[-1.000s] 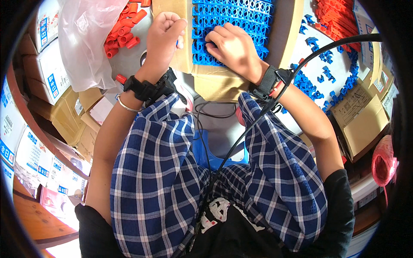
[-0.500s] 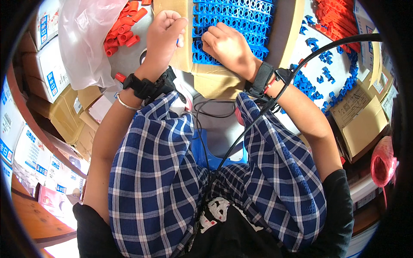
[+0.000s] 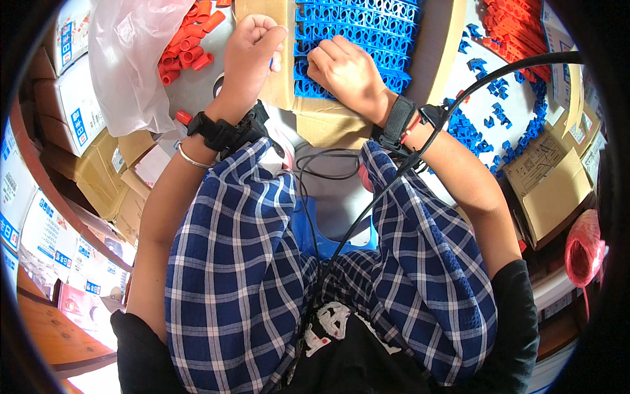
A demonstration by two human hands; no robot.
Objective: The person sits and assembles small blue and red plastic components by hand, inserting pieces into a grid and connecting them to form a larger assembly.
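A cardboard box [image 3: 438, 49] stands in front of me, with rows of blue plastic pipe clips [image 3: 357, 23] packed side by side in it. My left hand [image 3: 252, 56] is closed at the box's left flap, thumb pressed to the curled fingers. A bit of blue plastic clip [image 3: 272, 63] shows between those fingers; most of it is hidden. My right hand [image 3: 348, 73] is closed with knuckles up over the near part of the clip rows. Whatever its fingers grip is out of sight beneath it.
Short red plastic tubes [image 3: 190, 49] lie at the far left beside a clear plastic bag [image 3: 131, 65]. Loose blue clips [image 3: 467, 134] and stacked red clips [image 3: 515, 29] are at right. A black cable [image 3: 485, 85] crosses my right forearm. Cartons [image 3: 554, 190] crowd both sides.
Almost nothing differs. Both hands keep the same closed pose in the same places, with only a slight shift of my right hand.
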